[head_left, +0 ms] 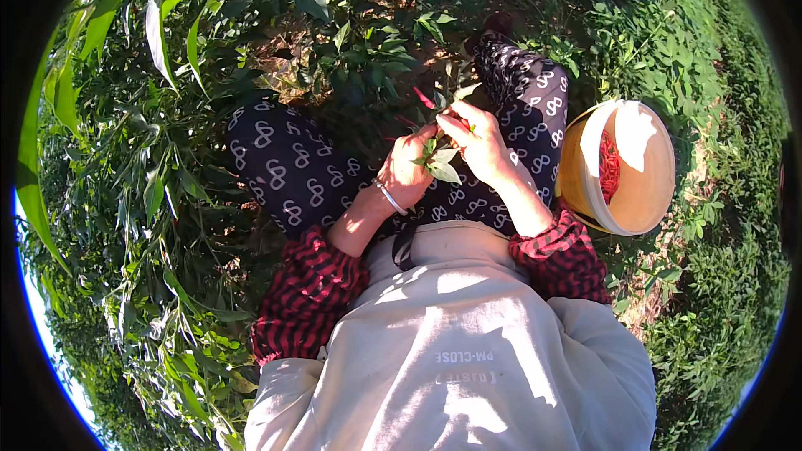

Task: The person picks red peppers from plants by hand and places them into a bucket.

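Observation:
My left hand [407, 169], with a pale bangle on its wrist, is closed around a leafy chili pepper sprig [443, 165]. My right hand [484, 149] meets it from the right, thumb and forefinger pinched on the same greenery; the exact grip is partly hidden by the fingers. A red chili pepper [424, 98] points up and left just beyond my fingertips. Both hands are above my lap, between my knees. To the right of my right leg, a yellowish bucket [643, 192] leans toward me with a heap of red chili peppers [609, 169] inside.
Dense chili plants [359, 50] stand in front of and between my legs. Long grassy leaves [104, 21] arch in at the far left. Low green plants [710, 317] cover the ground on the right, past the bucket. Patterned dark trousers [292, 163] cover my bent legs.

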### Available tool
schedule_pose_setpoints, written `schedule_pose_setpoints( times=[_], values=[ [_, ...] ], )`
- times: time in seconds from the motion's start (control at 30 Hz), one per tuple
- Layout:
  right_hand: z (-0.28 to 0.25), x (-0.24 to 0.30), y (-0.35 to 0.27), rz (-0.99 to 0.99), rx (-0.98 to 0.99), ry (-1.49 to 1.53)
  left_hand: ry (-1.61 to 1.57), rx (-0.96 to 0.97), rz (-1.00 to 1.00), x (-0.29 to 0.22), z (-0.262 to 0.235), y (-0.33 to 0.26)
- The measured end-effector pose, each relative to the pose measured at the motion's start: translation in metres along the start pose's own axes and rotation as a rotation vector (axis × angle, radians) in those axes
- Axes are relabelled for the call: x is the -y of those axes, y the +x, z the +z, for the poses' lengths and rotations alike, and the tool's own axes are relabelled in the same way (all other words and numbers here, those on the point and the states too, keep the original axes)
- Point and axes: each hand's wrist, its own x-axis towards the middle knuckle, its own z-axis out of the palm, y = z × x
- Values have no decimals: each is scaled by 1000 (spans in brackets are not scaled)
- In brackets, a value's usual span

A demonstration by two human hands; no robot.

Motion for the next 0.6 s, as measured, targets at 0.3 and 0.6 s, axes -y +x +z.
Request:
schedule_pose_setpoints(
  times=[0.3,0.6],
  values=[
    [-36,27,-8,69,135,476,638,68,-80,19,4,-15],
    [-33,13,16,-138,39,-448,840,142,236,-12,5,3]
  ],
)
